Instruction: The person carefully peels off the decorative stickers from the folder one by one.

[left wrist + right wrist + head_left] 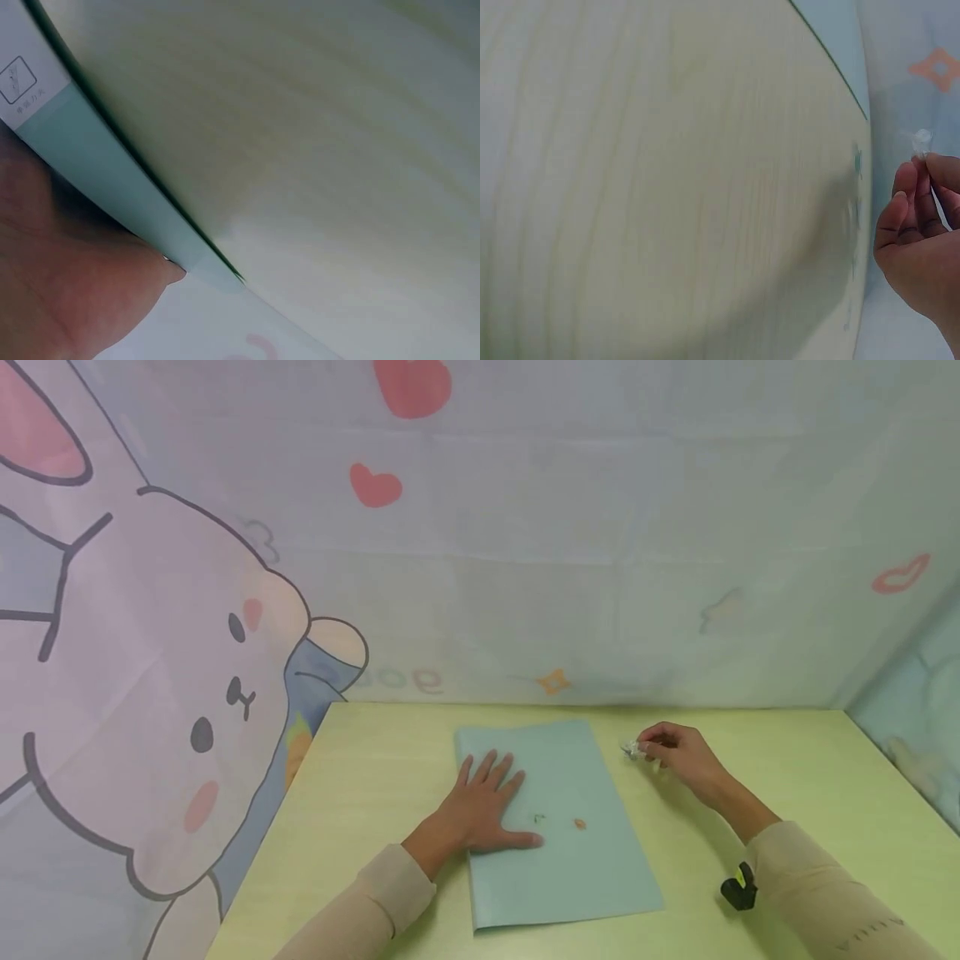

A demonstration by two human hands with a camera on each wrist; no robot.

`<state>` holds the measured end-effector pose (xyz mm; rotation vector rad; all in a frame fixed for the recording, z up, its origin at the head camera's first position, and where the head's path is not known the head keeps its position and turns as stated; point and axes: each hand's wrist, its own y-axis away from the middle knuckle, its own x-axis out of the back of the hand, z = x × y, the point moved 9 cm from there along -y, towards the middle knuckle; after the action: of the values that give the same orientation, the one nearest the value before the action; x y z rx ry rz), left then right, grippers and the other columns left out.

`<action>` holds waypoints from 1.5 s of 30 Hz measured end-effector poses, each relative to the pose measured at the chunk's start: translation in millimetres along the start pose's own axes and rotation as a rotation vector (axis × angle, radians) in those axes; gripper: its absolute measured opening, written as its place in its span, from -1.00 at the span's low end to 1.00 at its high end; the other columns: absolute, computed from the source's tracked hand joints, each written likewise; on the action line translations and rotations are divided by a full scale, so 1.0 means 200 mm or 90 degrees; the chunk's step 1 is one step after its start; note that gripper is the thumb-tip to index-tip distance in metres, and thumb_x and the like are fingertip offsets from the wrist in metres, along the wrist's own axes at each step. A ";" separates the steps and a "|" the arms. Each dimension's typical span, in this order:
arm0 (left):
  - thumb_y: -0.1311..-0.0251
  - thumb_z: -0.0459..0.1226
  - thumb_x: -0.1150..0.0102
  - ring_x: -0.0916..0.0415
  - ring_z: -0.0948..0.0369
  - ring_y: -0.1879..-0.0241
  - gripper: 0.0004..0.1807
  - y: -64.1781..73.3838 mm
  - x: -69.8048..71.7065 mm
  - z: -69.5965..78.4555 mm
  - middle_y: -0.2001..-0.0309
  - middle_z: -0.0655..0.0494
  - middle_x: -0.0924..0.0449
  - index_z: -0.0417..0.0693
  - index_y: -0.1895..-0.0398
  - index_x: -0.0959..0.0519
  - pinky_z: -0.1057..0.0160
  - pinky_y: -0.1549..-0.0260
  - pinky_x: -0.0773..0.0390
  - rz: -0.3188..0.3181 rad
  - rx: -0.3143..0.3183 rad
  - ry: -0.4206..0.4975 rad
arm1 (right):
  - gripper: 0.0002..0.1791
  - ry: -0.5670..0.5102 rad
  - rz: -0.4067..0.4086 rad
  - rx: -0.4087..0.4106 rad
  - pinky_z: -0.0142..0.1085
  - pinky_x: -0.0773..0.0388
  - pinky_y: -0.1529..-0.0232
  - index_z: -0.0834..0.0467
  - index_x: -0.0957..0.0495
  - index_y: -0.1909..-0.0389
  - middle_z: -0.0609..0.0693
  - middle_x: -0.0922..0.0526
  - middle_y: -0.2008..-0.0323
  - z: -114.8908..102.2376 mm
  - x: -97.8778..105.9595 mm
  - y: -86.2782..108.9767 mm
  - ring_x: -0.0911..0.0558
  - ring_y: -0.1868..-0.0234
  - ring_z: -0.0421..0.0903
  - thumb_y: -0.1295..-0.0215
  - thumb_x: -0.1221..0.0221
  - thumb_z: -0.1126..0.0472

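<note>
A pale blue-green folder (562, 877) lies on the table, its spine edge toward the left. My left hand (480, 814) rests flat on its left part, fingers spread and thumb pointing right. A small green mark (539, 818) and a small orange leaf-shaped mark (580, 824) show on the cover beside the thumb. In the left wrist view a white label (26, 75) is on the spine. My right hand (686, 760) is over the table right of the folder's far corner. Thumb and fingertips pinch a small clear, crumpled-looking piece (922, 139); its exact kind I cannot tell.
The pale yellow wood-grain table (375, 777) extends on both sides of the folder. Behind it hangs a cloth (600, 527) printed with a rabbit, hearts and stars. Against the right sleeve sits a small black item (741, 893) with a yellow part.
</note>
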<state>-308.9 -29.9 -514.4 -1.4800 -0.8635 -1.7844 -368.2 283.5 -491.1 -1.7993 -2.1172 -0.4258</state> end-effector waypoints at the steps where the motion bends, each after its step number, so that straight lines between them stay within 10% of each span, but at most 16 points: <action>1: -0.18 0.58 -0.04 0.25 -0.08 -0.70 0.20 0.00 0.00 0.00 -0.72 -0.03 0.08 0.07 -0.72 -0.16 -0.26 -0.59 0.25 -0.001 0.001 -0.001 | -0.66 0.002 0.007 -0.001 -0.15 -0.65 0.18 0.40 -0.56 -0.16 0.30 -0.66 0.01 0.01 0.03 0.00 -0.65 0.07 0.12 -0.62 -0.19 0.19; 29: -0.18 0.59 -0.01 0.31 -0.05 -0.71 0.21 0.00 -0.04 -0.02 -0.74 0.00 0.15 0.12 -0.74 -0.10 -0.26 -0.59 0.28 -0.013 0.004 -0.007 | -0.58 0.206 0.181 -0.091 -0.39 -0.52 0.30 0.39 -0.65 -0.12 0.24 -0.67 0.01 0.38 0.56 0.15 -0.56 0.13 -0.07 -0.63 -0.12 0.09; 45: -0.18 0.60 0.00 0.30 -0.05 -0.71 0.21 0.00 -0.02 -0.01 -0.73 -0.01 0.13 0.11 -0.73 -0.11 -0.26 -0.59 0.29 -0.009 0.004 -0.003 | -0.53 0.220 0.171 -0.093 0.17 -0.56 -0.06 0.44 -0.63 -0.19 0.45 -0.62 -0.15 0.39 0.57 0.15 -0.56 -0.16 0.42 -0.68 -0.05 0.09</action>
<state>-310.4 -31.5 -519.7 -1.4773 -0.8828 -1.7871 -360.1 422.3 -511.6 -1.8946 -1.6247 -0.7722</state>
